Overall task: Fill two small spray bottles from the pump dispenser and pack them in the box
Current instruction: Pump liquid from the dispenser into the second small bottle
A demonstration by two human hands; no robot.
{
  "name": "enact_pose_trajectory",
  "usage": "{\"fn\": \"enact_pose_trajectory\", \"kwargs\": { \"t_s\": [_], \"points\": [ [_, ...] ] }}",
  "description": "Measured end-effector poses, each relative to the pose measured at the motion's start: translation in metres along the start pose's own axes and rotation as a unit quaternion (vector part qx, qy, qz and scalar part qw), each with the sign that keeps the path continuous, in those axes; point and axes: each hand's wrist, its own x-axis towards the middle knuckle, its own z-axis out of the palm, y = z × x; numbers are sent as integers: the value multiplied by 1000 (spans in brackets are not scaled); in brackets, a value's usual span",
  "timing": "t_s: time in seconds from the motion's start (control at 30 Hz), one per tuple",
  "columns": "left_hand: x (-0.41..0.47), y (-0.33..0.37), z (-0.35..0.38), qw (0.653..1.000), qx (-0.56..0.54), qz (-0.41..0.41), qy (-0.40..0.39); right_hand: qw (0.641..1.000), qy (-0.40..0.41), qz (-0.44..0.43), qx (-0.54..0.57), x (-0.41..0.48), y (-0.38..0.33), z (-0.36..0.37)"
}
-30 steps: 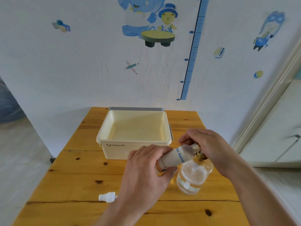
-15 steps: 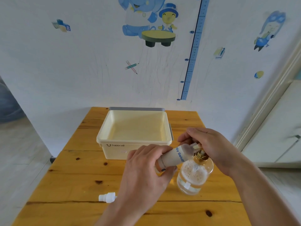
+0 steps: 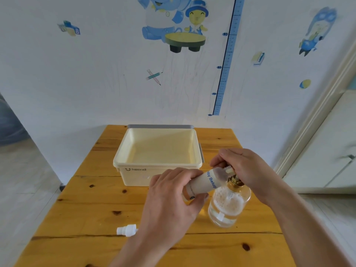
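Gripping tilted spray bottle in left hand, mouth at nozzle; pressing pump head of dispenser under curled right hand. Possible spill from mouth slipping off nozzle, or dispenser tipping under skewed press. Open box just behind on worktop; loose spray cap near left forearm, obstructing nothing

From where I stand, only the arms show. The left hand and right hand are bare. The left forearm and right forearm are uncovered to the picture's edge. The nails look short and plain.
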Motion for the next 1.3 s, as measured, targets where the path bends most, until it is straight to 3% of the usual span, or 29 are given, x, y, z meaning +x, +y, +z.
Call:
{"fn": "enact_pose_trajectory", "kwargs": {
  "t_s": [0.6,0.8,1.0,1.3],
  "points": [
    [2,0,-5,1000,10,1,-4,997,12,9,70,-4,0,-2],
    [1,1,-1,1000,11,4,-13,998,41,9,52,-4,5,3],
    [1,3,-2,1000,6,4,-2,999,6,17,49,-4,0,-3],
    [1,2,-2,1000,8,0,-7,998,17,15,50,-4,2,0]
  ]
}}
